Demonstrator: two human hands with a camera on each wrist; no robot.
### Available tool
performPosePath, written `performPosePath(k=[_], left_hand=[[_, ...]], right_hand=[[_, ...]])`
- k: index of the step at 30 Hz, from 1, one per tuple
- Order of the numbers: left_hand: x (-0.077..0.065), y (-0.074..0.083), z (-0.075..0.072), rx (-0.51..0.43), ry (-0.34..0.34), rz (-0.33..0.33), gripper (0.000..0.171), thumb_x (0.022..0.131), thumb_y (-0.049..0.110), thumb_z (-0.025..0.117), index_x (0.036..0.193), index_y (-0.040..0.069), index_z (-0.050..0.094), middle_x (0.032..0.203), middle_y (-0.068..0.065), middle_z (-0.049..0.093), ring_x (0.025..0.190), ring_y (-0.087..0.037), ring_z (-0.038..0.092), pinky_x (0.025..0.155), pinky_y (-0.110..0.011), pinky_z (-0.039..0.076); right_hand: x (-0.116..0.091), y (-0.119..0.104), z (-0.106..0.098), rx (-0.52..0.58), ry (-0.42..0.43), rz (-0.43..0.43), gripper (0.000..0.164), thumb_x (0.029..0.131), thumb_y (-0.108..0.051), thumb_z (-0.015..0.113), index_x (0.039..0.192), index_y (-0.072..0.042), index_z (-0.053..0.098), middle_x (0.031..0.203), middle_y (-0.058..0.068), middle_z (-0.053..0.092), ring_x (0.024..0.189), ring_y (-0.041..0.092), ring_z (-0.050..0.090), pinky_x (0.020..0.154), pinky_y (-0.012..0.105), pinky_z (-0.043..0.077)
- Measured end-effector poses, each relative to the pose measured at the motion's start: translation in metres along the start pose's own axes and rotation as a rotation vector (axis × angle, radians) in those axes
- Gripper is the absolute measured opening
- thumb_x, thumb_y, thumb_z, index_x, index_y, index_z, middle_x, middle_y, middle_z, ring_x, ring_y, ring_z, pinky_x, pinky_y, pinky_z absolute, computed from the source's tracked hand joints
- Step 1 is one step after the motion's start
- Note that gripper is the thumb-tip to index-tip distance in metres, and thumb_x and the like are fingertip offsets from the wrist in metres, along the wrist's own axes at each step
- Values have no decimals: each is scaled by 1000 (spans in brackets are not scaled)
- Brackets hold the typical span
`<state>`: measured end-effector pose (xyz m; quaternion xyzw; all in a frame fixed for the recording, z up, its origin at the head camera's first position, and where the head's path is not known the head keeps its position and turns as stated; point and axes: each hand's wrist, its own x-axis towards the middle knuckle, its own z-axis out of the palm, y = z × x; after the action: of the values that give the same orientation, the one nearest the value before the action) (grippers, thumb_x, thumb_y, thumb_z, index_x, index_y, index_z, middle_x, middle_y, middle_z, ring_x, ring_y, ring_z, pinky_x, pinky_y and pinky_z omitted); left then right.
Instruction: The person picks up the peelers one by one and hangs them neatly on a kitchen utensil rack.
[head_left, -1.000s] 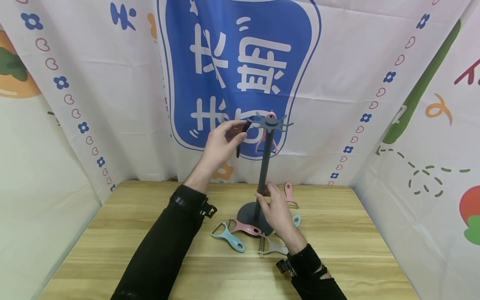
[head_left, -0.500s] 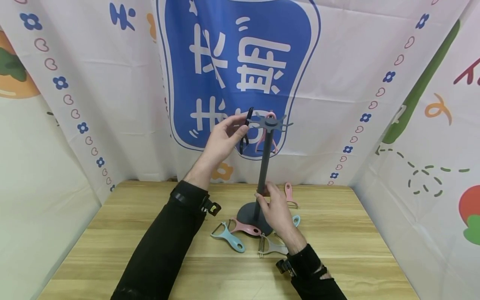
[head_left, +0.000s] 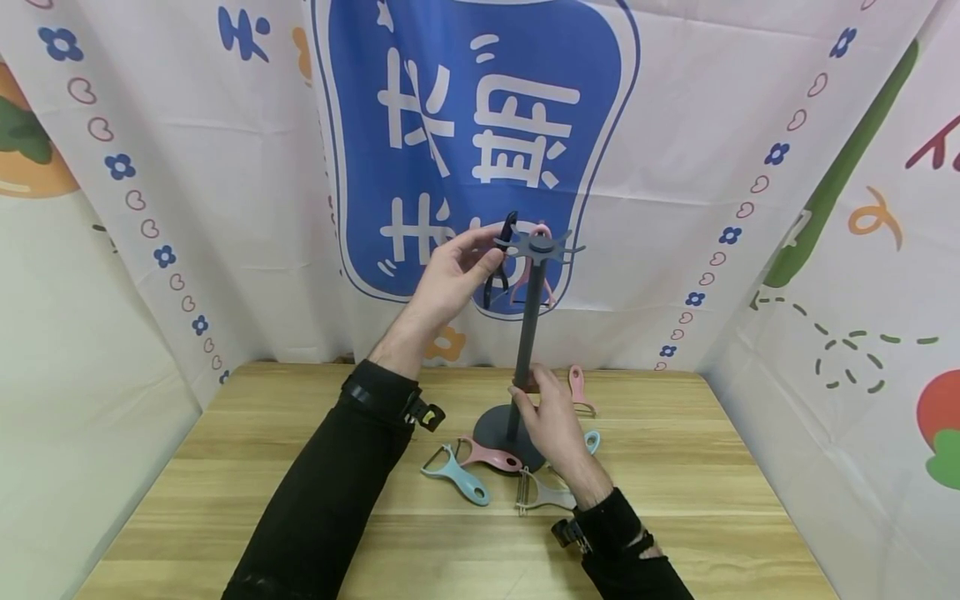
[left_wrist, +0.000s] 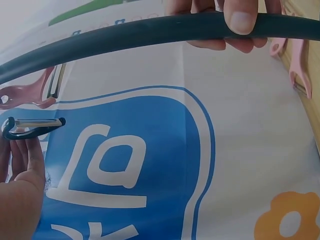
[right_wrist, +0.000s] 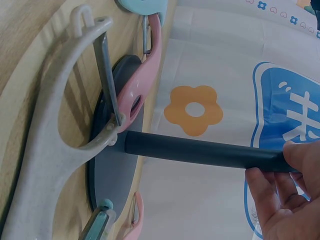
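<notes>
A makeshift booth — printed cloth walls (head_left: pixel 697 142) around a wooden table (head_left: pixel 187 500).

Over the last second, the person's left hand (head_left: pixel 447 271) has edged in toward the dark grey stand with the straight post and star-shaped ring of hooks (head_left: pixel 528 325). The slim black Y-shaped peeler (head_left: pixel 509 229) it pinches has come up and over with it: its handle end, at about the stand's hook level earlier, now pokes above the hooks. It has turned too, so its forked lower end shows more openly.
</notes>
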<state>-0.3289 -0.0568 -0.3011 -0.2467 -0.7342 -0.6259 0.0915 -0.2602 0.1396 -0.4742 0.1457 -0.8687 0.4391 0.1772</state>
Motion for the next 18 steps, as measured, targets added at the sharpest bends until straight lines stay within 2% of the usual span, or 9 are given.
performPosePath(k=[9,18], left_hand=[[0,-1,1,32,-53,20,49,97,48,65,143,29,62,128,3,67,115,-12,65,107,-45,46],[-1,-9,0,-18,-117,47,45,99,40,64,139,19,63,133,-1,67,122,-13,64,110,-45,45]], right_hand=[[0,1,0,3,6,-11,19,100,-21,69,118,-17,64,110,0,66,106,18,67,75,34,62],[0,1,0,2,7,-13,18,101,-20,68,119,-17,64,110,0,65,106,18,67,75,35,62]])
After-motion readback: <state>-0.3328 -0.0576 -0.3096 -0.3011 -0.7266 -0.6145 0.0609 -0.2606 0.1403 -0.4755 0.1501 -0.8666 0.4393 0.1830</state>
